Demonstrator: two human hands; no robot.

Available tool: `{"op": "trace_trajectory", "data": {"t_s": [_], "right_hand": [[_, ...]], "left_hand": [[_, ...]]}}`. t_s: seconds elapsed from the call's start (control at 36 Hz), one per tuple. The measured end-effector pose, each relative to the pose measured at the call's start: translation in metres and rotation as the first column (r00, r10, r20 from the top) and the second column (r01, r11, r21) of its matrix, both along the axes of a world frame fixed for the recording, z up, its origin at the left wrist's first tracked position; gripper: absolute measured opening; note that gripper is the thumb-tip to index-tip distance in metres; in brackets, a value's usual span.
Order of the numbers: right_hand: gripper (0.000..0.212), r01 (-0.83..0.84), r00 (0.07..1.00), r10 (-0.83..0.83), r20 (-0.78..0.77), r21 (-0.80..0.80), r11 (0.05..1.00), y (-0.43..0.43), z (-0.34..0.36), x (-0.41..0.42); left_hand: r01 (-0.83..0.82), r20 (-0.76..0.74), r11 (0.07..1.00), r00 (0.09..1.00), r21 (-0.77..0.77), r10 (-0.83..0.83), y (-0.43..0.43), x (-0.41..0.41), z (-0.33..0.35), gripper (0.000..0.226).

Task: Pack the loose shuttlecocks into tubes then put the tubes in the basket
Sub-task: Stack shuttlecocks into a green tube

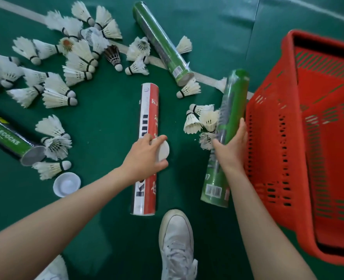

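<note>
My right hand (230,146) grips a green shuttlecock tube (230,110) around its middle, held tilted just left of the red basket (272,126). My left hand (145,156) pinches a white round cap (164,151) above a red and white tube (149,110) lying on the green floor. Several loose white shuttlecocks (54,91) are scattered at the upper left, and a small cluster of shuttlecocks (201,120) sits beside the held tube.
Another green tube (161,41) lies at the top centre. A dark green tube (7,138) lies open at the left, with a white cap (67,183) on the floor below it. My white shoe (176,245) stands at the bottom centre.
</note>
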State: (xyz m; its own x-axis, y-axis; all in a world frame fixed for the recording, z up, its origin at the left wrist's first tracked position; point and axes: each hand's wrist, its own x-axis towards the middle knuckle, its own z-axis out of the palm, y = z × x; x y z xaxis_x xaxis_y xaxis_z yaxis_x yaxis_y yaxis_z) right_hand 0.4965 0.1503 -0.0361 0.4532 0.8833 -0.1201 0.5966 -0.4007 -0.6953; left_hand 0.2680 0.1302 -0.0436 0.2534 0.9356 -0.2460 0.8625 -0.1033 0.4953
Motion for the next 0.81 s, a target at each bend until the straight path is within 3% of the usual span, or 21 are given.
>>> {"op": "trace_trajectory", "data": {"t_s": [0.11, 0.25, 0.39, 0.53, 0.64, 0.72, 0.81], "right_hand": [[0.094, -0.073, 0.907, 0.063, -0.416, -0.007, 0.997, 0.02, 0.03, -0.022], [0.082, -0.075, 0.702, 0.024, -0.712, -0.04, 0.996, 0.045, 0.039, -0.067], [0.074, -0.029, 0.521, -0.06, -0.851, -0.088, 0.996, 0.066, 0.036, -0.111], [0.08, 0.013, 0.518, -0.033, -0.855, -0.031, 0.999, 0.076, 0.04, -0.145], [0.091, 0.035, 0.539, 0.032, -0.842, 0.061, 0.998, 0.061, 0.037, -0.17], [0.1, 0.015, 0.549, 0.1, -0.83, 0.129, 0.991, 0.042, 0.028, -0.186], [0.097, -0.021, 0.56, 0.166, -0.812, 0.186, 0.982, 0.023, 0.018, -0.2]], "left_hand": [[-0.209, 0.236, 0.968, 0.942, -0.142, 0.238, 0.0, -0.011, 0.005, 0.066], [-0.395, 0.501, 0.837, 0.673, -0.379, 0.544, -0.001, -0.027, 0.013, 0.06], [-0.355, 0.583, 0.698, 0.385, -0.622, 0.715, 0.002, -0.036, 0.029, 0.012], [-0.32, 0.616, 0.629, 0.154, -0.709, 0.773, 0.005, -0.059, 0.046, 0.009], [-0.351, 0.642, 0.714, 0.315, -0.606, 0.699, 0.008, -0.079, 0.05, 0.028], [-0.412, 0.675, 0.802, 0.441, -0.433, 0.591, 0.007, -0.093, 0.05, 0.04], [-0.377, 0.732, 0.849, 0.444, -0.371, 0.517, 0.001, -0.101, 0.049, 0.056]]}}
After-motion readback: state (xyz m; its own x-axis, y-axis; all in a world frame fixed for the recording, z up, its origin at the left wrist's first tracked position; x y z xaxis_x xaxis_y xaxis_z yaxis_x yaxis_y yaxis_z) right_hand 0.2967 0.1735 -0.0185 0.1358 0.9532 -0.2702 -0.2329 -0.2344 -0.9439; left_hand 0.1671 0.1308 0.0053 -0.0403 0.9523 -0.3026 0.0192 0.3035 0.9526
